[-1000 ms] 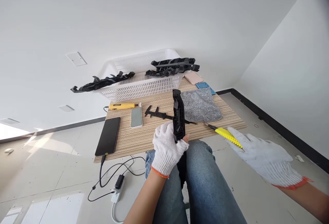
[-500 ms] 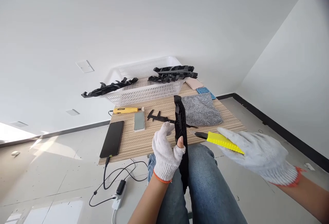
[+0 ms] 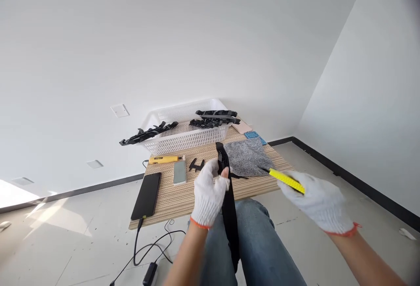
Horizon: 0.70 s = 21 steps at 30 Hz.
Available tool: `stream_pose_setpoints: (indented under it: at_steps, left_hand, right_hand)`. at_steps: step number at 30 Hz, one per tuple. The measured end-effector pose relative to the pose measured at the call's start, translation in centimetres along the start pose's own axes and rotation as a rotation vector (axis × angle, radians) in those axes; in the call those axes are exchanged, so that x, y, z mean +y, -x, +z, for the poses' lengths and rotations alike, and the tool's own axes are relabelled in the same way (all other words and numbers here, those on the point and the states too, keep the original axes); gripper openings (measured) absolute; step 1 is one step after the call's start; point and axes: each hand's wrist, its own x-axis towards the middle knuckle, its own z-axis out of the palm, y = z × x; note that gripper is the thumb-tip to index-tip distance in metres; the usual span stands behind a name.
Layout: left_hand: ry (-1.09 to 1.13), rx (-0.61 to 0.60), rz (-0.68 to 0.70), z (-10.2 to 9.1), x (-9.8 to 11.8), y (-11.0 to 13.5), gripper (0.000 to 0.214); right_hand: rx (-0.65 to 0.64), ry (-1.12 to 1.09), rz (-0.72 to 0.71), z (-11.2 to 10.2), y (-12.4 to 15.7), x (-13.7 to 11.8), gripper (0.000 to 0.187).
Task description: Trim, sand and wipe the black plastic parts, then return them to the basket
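My left hand (image 3: 208, 192), in a white knit glove with the thumb tip bare, is closed around a long black plastic part (image 3: 230, 211). That part stands roughly upright, its lower end between my knees and its top over the table edge. Off to the right, my gloved right hand (image 3: 316, 200) grips a knife (image 3: 287, 181) with a ribbed yellow handle and a dark pointed blade. The blade points left toward the black part but stays apart from it. Behind the part lies a black caliper (image 3: 197, 165), partly hidden by my left hand.
On the wooden table (image 3: 170, 203) are a grey cloth (image 3: 247, 157), a yellow rotary tool (image 3: 164, 159), a small grey-green slab (image 3: 179, 172) and a black phone (image 3: 146, 195) on a cable. A white basket (image 3: 187, 140) at the back holds several black parts (image 3: 215, 118).
The view has tilted up, so the table sits lower in the picture. My right hand with the knife has turned slightly; my left hand still holds the black part.
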Motion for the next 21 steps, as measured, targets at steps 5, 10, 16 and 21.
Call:
stream_pose_setpoints:
  at_steps: [5, 10, 16, 21]
  left_hand:
    - [-0.234, -0.054, -0.099, -1.1, 3.6, -3.5, 0.018]
    - [-0.057, -0.138, -0.187, 0.0, 1.7, -0.7, 0.018]
    - [0.117, -0.153, -0.215, 0.8, -0.9, 4.1, 0.022]
    - [0.171, -0.231, -0.239, 1.0, -2.8, 5.4, 0.015]
  right_hand:
    - [0.068, -0.023, -0.005, -0.6, 1.2, -1.2, 0.048]
    - [0.066, -0.095, -0.214, -1.4, -0.5, -3.3, 0.042]
    - [-0.15, -0.062, -0.469, -0.3, -5.1, -4.4, 0.039]
    - [-0.071, -0.188, -0.246, 0.6, -6.0, -4.5, 0.04]
